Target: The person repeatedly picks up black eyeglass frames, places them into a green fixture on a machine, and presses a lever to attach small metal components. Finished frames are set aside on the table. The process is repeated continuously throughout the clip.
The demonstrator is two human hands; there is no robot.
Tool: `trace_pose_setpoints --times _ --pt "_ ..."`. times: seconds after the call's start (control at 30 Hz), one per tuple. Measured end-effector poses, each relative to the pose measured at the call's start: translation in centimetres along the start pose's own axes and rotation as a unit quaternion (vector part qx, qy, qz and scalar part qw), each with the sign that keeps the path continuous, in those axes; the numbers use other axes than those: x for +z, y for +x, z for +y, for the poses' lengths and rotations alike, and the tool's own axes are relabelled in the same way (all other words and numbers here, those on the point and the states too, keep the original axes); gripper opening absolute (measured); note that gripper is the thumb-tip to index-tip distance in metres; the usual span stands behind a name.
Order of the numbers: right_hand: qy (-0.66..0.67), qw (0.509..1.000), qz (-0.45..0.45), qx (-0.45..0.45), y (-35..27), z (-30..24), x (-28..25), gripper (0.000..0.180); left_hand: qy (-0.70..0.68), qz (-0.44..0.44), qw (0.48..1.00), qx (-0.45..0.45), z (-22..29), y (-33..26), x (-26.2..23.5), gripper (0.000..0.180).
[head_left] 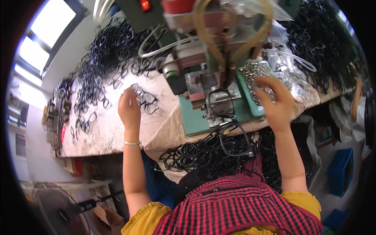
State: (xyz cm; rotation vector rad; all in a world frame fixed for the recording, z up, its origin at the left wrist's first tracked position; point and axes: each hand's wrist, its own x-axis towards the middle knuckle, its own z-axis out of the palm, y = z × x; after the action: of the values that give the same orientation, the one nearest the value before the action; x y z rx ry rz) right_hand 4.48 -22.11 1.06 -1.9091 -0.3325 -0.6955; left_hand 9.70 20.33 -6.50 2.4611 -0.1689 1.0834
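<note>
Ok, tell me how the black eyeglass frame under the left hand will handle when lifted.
The black eyeglass frame looks thin and open-rimmed, so it is probably light and slightly springy rather than floppy. It lies flat, so rolling seems unlikely. With other frames right beside it by the left hand, it may hook one and drag it along.

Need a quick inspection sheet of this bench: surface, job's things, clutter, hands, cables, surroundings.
Surface: worn, stained pale worktable with a green machine base on it.
Job's things: black eyeglass frames by the left hand; one frame seated in the press fixture; tray of small metal parts under the right hand.
Clutter: large heap of black frames at the table's far left, another heap on the lap.
Hands: left hand fingers a frame, grip unclear; right hand spread open over the metal parts.
Cables: pale hoses looping off the machine.
Surroundings: window, fan, blue crates, another person's arm at the right edge.
</note>
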Motion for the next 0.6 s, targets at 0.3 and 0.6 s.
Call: trace_pose_setpoints --times 0.3,0.6 --pt "0.211 0.972 0.017 0.098 0.7 0.1 5.4 0.05 -0.449 -0.012 0.833 -0.323 9.0 -4.2 0.0 0.014" --pt "0.28 0.953 -0.017 0.111 0.9 -2.2 5.8 0.059 -0.416 0.067 0.905 -0.052 23.3 8.1 -5.5 0.029"
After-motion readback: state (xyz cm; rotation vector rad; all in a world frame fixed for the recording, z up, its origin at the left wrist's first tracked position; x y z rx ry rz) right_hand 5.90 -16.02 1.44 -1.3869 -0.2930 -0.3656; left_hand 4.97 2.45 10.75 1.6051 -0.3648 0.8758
